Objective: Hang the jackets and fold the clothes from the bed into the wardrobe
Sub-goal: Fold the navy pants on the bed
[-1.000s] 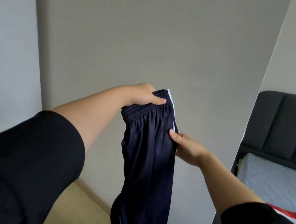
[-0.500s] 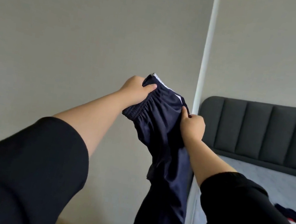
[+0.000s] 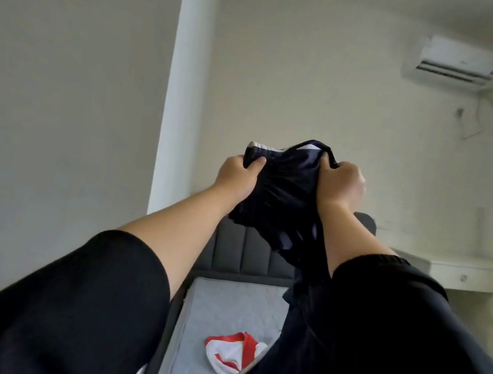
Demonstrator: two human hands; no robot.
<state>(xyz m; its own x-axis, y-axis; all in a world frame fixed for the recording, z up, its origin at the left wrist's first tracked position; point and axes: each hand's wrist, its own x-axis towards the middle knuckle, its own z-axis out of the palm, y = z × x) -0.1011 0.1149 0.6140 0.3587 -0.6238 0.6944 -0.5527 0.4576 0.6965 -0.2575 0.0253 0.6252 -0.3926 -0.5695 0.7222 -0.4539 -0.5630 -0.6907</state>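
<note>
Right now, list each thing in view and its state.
Navy trousers: held up at the waistband, bunched, unfolded.
Left hand: grips the waistband's left end.
Right hand: grips the waistband's right end.
Red and white garment: crumpled on the mattress, unfolded.
Mattress: bare.
Air conditioner: wall-mounted, on or off not visible.

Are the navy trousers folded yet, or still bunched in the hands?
Not folded: the navy trousers hang bunched in the air, the left hand and right hand gripping the waistband, above the bed.
</note>
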